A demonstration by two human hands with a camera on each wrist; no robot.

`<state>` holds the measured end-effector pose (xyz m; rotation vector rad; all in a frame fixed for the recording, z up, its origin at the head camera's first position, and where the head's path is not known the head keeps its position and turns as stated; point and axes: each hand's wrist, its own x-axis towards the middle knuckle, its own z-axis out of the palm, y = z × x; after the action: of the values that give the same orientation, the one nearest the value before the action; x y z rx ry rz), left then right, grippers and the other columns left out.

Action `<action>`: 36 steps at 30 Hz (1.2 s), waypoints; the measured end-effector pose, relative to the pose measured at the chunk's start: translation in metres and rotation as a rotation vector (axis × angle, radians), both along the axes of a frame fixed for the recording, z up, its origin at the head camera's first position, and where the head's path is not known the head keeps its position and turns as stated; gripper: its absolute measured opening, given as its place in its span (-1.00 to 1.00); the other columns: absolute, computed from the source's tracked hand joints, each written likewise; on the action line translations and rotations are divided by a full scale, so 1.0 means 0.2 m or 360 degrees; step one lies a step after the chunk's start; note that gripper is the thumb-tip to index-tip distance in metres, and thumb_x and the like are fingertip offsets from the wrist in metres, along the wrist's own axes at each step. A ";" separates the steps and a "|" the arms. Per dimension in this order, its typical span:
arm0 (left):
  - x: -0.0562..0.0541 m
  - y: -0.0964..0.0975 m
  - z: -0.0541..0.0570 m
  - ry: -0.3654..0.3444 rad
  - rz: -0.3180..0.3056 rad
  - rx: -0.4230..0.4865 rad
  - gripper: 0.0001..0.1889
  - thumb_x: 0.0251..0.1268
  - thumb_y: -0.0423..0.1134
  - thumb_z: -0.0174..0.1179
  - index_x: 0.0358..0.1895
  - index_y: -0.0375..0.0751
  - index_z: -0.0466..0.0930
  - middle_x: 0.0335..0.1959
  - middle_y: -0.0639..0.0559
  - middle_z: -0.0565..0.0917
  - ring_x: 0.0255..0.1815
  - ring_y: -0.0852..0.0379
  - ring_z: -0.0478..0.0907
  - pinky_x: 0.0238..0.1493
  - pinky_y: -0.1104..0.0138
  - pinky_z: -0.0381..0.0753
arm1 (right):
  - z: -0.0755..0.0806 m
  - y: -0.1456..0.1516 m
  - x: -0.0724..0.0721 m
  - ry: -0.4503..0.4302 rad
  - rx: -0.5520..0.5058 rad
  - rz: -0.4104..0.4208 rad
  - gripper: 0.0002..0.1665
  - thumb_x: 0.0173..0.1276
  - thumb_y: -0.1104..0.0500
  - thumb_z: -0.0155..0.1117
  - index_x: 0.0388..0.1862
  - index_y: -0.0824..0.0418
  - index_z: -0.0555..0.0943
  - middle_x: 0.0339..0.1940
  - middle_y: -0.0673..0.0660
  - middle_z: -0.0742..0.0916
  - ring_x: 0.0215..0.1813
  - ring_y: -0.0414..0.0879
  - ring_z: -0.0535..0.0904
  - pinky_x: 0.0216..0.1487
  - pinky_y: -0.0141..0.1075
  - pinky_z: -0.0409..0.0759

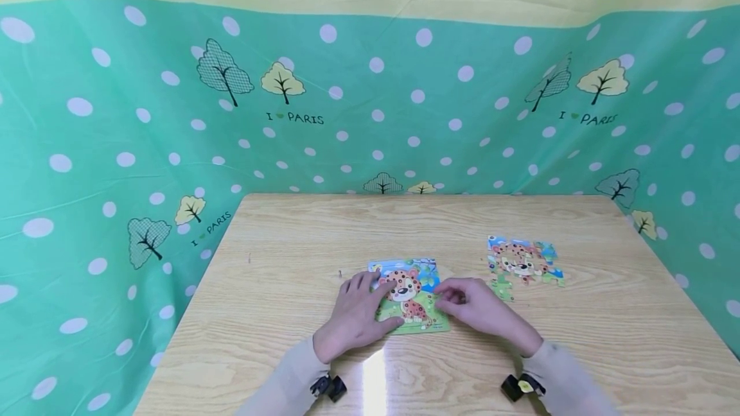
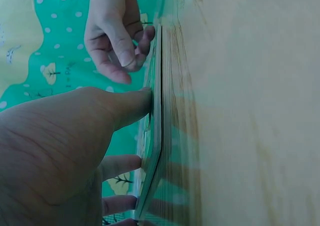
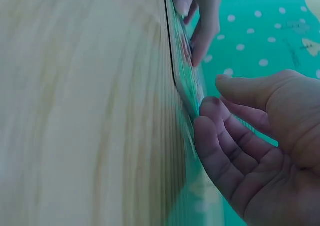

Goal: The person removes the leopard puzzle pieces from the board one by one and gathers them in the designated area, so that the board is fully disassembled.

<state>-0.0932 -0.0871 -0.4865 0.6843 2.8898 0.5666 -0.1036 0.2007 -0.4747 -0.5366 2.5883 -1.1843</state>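
A jigsaw puzzle in a tray (image 1: 417, 314), printed with a spotted leopard cub on grass, lies flat near the middle of the table. My left hand (image 1: 360, 308) rests spread over its left side, thumb along the lower part and fingers across the upper left. In the left wrist view the left thumb (image 2: 131, 105) presses on the top near the tray's edge. At the tray's right edge is my right hand (image 1: 475, 303), its fingers loosely bent. The right wrist view shows the right fingertips (image 3: 204, 131) close by that edge, thumb apart from them, nothing held.
On the wooden table (image 1: 300, 230), to the right beyond my right hand, lies a partly joined leopard puzzle (image 1: 520, 262) with ragged edges. A green dotted curtain (image 1: 370, 108) hangs behind the table and along its sides. Both wrists wear black straps with small cameras.
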 end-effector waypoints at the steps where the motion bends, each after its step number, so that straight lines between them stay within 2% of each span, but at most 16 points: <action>1: 0.00 0.00 0.00 -0.0001 -0.0001 -0.0001 -0.21 0.39 0.34 0.26 0.58 0.07 0.44 0.62 -0.25 0.34 0.62 -0.33 0.25 0.56 -0.32 0.27 | 0.00 -0.01 0.00 0.0002 -0.0006 0.0015 -0.72 0.48 0.05 0.44 0.08 0.12 0.78 -0.25 -0.12 0.77 -0.22 -0.29 0.65 -0.17 -0.41 0.67; 7: 0.00 0.00 0.01 0.0024 -0.0019 0.0023 -0.23 0.39 0.32 0.27 0.56 0.04 0.46 0.59 -0.27 0.36 0.59 -0.35 0.27 0.52 -0.35 0.29 | 0.00 -0.11 0.02 -0.0022 -0.0083 0.0116 -0.72 0.46 0.05 0.46 0.06 0.14 0.78 -0.25 -0.11 0.78 -0.22 -0.30 0.67 -0.14 -0.40 0.70; 14: 0.00 -0.01 0.01 0.0007 -0.0017 0.0000 -0.22 0.40 0.34 0.25 0.58 0.07 0.43 0.62 -0.26 0.34 0.62 -0.34 0.24 0.56 -0.33 0.26 | -0.02 -0.20 0.03 -0.0038 -0.0147 0.0176 -0.69 0.42 0.09 0.52 0.05 0.19 0.77 -0.29 -0.06 0.76 -0.31 -0.32 0.63 -0.24 -0.43 0.65; 21: 0.00 -0.01 0.00 0.0039 -0.0021 -0.0011 -0.20 0.38 0.35 0.27 0.58 0.04 0.44 0.62 -0.27 0.33 0.61 -0.35 0.25 0.55 -0.34 0.26 | -0.05 -0.26 0.01 0.0012 -0.0012 0.0231 -0.47 0.33 0.01 0.60 0.19 0.22 0.71 -0.44 -0.14 0.66 -0.48 -0.35 0.50 -0.39 -0.43 0.55; 26: 0.00 0.00 0.00 0.0007 -0.0018 -0.0004 -0.20 0.39 0.35 0.25 0.59 0.06 0.42 0.63 -0.25 0.32 0.63 -0.34 0.23 0.57 -0.33 0.24 | -0.03 -0.27 -0.01 -0.0006 0.0072 0.0250 -0.36 0.26 -0.01 0.65 0.23 0.23 0.69 -0.50 -0.15 0.60 -0.50 -0.35 0.44 -0.42 -0.43 0.48; 36: 0.00 0.00 0.01 -0.0016 -0.0004 -0.0042 -0.21 0.41 0.37 0.22 0.60 0.10 0.41 0.63 -0.23 0.32 0.64 -0.31 0.22 0.58 -0.30 0.23 | -0.01 -0.29 0.00 -0.0029 0.0104 0.0234 -0.53 0.22 -0.03 0.68 0.03 0.10 0.73 -0.55 -0.15 0.54 -0.54 -0.35 0.36 -0.45 -0.44 0.39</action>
<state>-0.0941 -0.0873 -0.4851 0.6793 2.8811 0.5290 -0.1033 0.1425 -0.4765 -0.6858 2.5139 -1.0486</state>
